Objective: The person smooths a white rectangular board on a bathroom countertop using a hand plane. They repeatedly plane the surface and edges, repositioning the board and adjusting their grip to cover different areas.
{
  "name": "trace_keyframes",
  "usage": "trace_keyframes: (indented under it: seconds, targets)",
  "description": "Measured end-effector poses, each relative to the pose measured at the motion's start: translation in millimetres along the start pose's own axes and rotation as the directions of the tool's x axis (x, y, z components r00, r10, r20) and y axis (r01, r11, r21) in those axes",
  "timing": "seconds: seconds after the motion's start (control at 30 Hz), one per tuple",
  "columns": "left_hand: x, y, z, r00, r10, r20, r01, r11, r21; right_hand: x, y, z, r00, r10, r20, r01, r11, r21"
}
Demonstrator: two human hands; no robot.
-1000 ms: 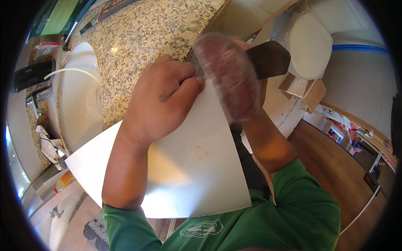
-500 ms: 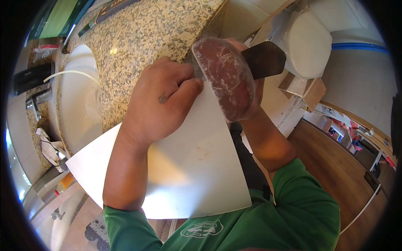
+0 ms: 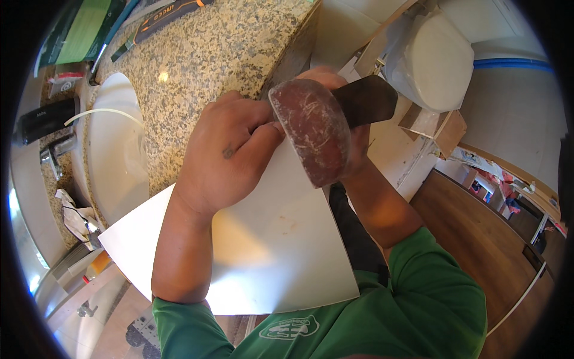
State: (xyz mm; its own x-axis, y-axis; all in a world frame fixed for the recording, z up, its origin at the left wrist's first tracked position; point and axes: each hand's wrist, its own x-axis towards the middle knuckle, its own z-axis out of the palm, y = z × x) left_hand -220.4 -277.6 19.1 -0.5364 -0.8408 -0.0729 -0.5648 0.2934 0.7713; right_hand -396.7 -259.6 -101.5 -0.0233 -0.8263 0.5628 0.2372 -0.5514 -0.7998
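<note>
A smooth white panel (image 3: 269,239) slopes from the granite counter toward my body, its near edge against my green shirt. My left hand (image 3: 230,152) is closed at the panel's far edge, thumb bent over the curled fingers, close beside the counter's corner. Behind a scuffed, dark-red, rounded tool (image 3: 314,131) with a black block-shaped part, my right hand (image 3: 356,146) is wrapped around it, and most of its fingers are hidden. The tool sits by the panel's far right edge, next to my left thumb. Its working end cannot be seen.
The granite countertop (image 3: 209,48) carries a black-and-orange-handled tool (image 3: 167,18) and a white sink (image 3: 116,137) with a metal faucet (image 3: 57,152). A thin white tube (image 3: 101,112) arches over the sink. At the far right stands a plastic-wrapped toilet (image 3: 430,66) above a cardboard box (image 3: 439,131).
The dark-red tool and my right hand have shifted slightly down and left, closer to my left hand. My left hand keeps its grip near the panel edge. The view has moved a little.
</note>
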Motion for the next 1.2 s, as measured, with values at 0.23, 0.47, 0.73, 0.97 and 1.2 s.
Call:
trace_keyframes:
  seconds: [0.23, 0.47, 0.73, 0.97, 1.2]
  targets:
    - [2, 2, -1, 1.000, 0.019, -0.003, -0.019, 1.000, -0.023, -1, 0, 1, 1.000, 0.016, -0.023, -0.016, 1.000, -0.002]
    - [0, 2, 0, 1.000, 0.000, 0.002, 0.000, 1.000, -0.029, -4, -1, -1, 0.998, 0.059, -0.017, -0.058, 0.998, 0.026]
    - [2, -2, -2, 0.998, -0.052, 0.042, 0.054, 0.997, -0.047, -45, 6, -9, 0.903, 0.420, -0.090, -0.413, 0.907, 0.088]
    - [2, 0, -2, 0.991, -0.109, 0.080, 0.108, 0.994, 0.017, -84, 8, -23, 0.687, 0.717, -0.119, -0.659, 0.683, 0.313]
    - [4, 4, 2, 0.978, -0.195, 0.073, 0.195, 0.981, 0.011, -27, -24, -16, 0.833, 0.554, -0.003, -0.495, 0.747, 0.443]
